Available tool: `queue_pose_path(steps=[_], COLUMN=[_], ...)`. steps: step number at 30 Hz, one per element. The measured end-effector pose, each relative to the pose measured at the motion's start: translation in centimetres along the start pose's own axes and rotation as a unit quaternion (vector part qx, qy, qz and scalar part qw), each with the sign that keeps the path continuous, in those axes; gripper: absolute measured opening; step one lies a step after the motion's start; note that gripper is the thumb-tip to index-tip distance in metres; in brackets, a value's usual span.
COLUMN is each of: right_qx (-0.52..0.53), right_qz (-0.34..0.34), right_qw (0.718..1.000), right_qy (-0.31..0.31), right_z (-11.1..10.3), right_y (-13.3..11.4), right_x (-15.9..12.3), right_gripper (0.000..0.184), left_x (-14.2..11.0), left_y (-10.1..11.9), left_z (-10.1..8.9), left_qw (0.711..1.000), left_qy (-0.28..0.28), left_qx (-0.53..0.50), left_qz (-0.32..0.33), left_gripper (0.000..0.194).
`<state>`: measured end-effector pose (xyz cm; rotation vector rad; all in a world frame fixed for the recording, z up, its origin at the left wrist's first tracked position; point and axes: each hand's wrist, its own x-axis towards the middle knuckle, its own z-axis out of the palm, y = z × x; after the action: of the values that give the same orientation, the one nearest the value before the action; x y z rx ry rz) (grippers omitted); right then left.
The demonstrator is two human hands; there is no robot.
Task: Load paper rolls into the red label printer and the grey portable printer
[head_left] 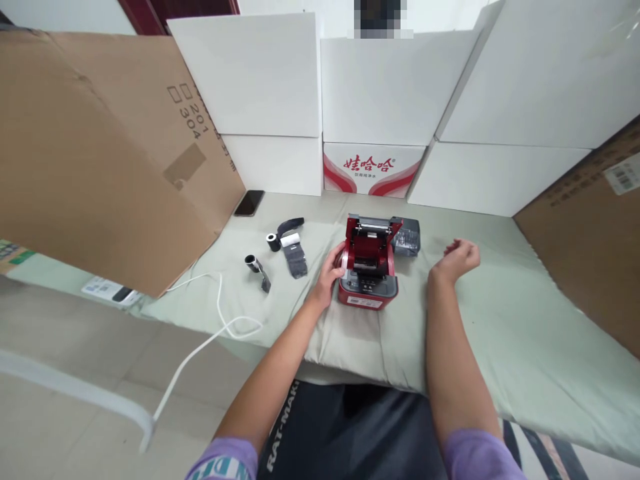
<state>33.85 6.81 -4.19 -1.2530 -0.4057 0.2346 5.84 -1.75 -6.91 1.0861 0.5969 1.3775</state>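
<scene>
A small red and grey label printer [367, 290] stands on the cloth-covered table, its lid [374, 227] raised and its inner bay showing. My left hand [330, 272] grips the printer's left side, thumb toward the front. To the right of the printer, my right hand [457, 257] is held with its fingers curled in, apart from everything, and I see nothing in it. Behind the printer's right side sits a dark, shiny wrapped block [406, 237]. Left of the printer lie a black ribbon roll [273, 242], a white roll with dark film [295, 257] and another ribbon roll [253, 263].
White boxes [270, 80] and a red-and-white printed carton [373, 167] wall off the back. Brown cardboard stands at the left [100, 153] and right [595, 233]. A phone [249, 203] lies at the back left. A white cable [220, 307] hangs over the front edge.
</scene>
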Motion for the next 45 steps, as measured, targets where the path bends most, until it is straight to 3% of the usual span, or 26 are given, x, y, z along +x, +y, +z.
queue_pose_path(steps=[4, 8, 12, 14, 18, 21, 23, 25, 31, 33, 37, 40, 43, 45], right_qx=[-0.052, -0.133, -0.174, -0.172, -0.166, -0.162, -0.159, -0.16, -0.16, -0.159, -0.164, -0.171, -0.166, -0.161], right_qz=[0.014, -0.033, -0.053, -0.049, -0.043, -0.039, -0.036, -0.034, -0.04, -0.041, -0.041, -0.039, -0.038, -0.038], right_qw=[0.998, 0.988, 0.98, 0.98, 0.98, 0.979, 0.98, 0.98, 0.979, 0.979, 0.978, 0.977, 0.977, 0.978], right_qy=[-0.027, -0.067, -0.08, -0.083, -0.1, -0.113, -0.116, -0.117, -0.117, -0.117, -0.122, -0.124, -0.125, -0.126], right_z=[-0.8, -0.5, -0.1, -0.1, -0.2, -0.2, -0.2, -0.2, -0.2, -0.2, -0.2, -0.2, -0.2, -0.2], right_y=[2.9, 3.1, 2.8, 2.8, 3.0, 3.0, 2.9, 3.0, 3.6, 3.7, 3.6, 3.5, 3.6, 3.7], right_x=[0.0, -0.4, -0.4, -0.4, -0.5, -0.5, -0.5, -0.5, -0.2, -0.2, -0.2, -0.3, -0.2, -0.2], right_gripper=[0.018, 0.021, 0.02, 0.019, 0.019, 0.018, 0.018, 0.016, 0.017, 0.016, 0.016, 0.018, 0.017, 0.016], left_x=[0.2, 0.2, 0.2, 1.0, 4.9, 8.6, 10.2, 10.9, 10.1, 10.0, 10.4, 10.0, 8.6, 7.4], left_y=[-0.1, 0.5, 3.2, 5.2, 8.2, 8.2, 7.6, 7.0, 6.0, 5.6, 5.0, 6.0, 8.6, 10.9], left_z=[-0.3, -0.7, -0.4, 0.2, 2.2, 3.6, 4.2, 4.5, 4.8, 4.9, 5.0, 4.8, 4.3, 3.4], left_qw=[1.0, 0.991, 0.966, 0.939, 0.846, 0.761, 0.713, 0.685, 0.638, 0.635, 0.666, 0.688, 0.745, 0.795], left_qy=[-0.008, -0.025, -0.03, -0.032, -0.139, -0.254, -0.296, -0.306, -0.306, -0.292, -0.274, -0.274, -0.257, -0.213], left_qx=[0.025, 0.122, 0.246, 0.336, 0.515, 0.596, 0.635, 0.661, 0.706, 0.714, 0.694, 0.672, 0.615, 0.568], left_qz=[0.015, 0.044, 0.068, 0.065, 0.012, -0.031, -0.035, -0.034, -0.039, -0.038, -0.029, -0.019, -0.001, 0.003], left_gripper=[0.07, 0.054, 0.043, 0.047, 0.037, 0.024, 0.025, 0.026, 0.028, 0.026, 0.028, 0.033, 0.034, 0.031])
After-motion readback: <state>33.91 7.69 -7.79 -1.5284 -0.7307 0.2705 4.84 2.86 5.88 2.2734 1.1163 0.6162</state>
